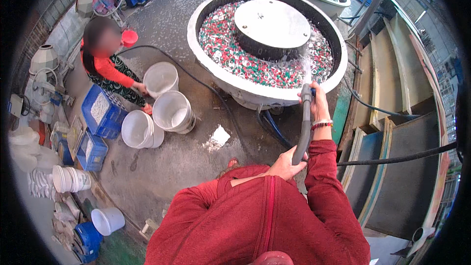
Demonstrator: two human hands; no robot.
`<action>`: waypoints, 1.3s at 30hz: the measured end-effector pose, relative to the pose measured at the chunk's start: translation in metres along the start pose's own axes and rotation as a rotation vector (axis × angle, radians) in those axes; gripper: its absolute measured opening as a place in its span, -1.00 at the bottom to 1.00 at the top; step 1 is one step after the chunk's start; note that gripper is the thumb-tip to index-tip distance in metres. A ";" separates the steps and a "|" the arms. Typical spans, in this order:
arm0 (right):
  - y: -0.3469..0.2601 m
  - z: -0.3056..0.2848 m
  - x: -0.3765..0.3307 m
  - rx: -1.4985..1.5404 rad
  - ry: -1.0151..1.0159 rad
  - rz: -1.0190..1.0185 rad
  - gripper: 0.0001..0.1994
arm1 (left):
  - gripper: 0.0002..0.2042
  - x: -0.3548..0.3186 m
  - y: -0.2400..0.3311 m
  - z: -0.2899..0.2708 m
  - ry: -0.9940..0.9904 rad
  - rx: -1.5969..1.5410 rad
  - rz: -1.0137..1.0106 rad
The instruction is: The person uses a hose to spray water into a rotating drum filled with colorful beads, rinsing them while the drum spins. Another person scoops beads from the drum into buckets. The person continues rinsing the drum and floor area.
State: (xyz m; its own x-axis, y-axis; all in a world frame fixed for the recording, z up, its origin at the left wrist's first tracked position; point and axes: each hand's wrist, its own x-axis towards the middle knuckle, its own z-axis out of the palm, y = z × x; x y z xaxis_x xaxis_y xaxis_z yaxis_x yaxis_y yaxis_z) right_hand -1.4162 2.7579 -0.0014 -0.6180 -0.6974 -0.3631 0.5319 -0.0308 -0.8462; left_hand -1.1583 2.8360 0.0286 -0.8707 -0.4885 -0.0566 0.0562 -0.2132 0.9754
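A dark grey hose (305, 130) runs through both of my hands. Near its nozzle end my right hand (319, 102), with a beaded bracelet at the wrist, is closed round it. Lower down, my left hand (287, 165) wraps the hose. Water (306, 64) sprays from the nozzle into a large round tub (206, 61) with a pale rim. Inside lie many small red, green, white and silvery pieces (228, 44), too small to name. A round white-topped hub (270, 22) rises from the tub's middle, wet at its near right edge.
At left a person (105, 68) in an orange-red top bends over white buckets (161, 79). Blue crates (105, 130) stand beside them. A dark hose (196, 81) crosses the wet floor. Wooden-edged troughs (387, 167) line the right, and a second round tub (338, 2) stands behind.
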 end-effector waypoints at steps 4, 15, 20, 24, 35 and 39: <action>-0.013 0.016 -0.009 0.019 0.044 -0.039 -0.66 | -0.83 -0.001 0.002 -0.014 -0.050 -0.012 -0.027; -0.005 0.027 -0.004 0.010 0.011 -0.041 -0.67 | -0.83 -0.006 0.008 -0.034 -0.076 -0.049 -0.070; 0.013 0.020 0.001 0.048 0.020 -0.012 -0.65 | -0.84 -0.003 0.000 -0.039 -0.065 -0.063 -0.086; 0.015 0.018 0.004 0.042 0.050 -0.022 -0.65 | -0.85 -0.001 -0.006 -0.042 -0.065 -0.044 -0.065; 0.003 0.062 0.026 0.015 -0.015 -0.049 -0.73 | -0.83 0.010 -0.003 -0.048 0.031 -0.043 0.005; -0.003 0.088 0.023 -0.041 -0.087 -0.136 -0.73 | -0.83 0.008 -0.001 -0.047 0.079 -0.086 0.005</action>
State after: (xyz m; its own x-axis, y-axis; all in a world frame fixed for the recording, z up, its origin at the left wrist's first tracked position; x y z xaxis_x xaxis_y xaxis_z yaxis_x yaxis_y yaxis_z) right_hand -1.3809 2.6791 0.0277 -0.6294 -0.7481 -0.2101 0.4211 -0.1011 -0.9013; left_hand -1.1422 2.7921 0.0171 -0.8291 -0.5545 -0.0716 0.1053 -0.2807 0.9540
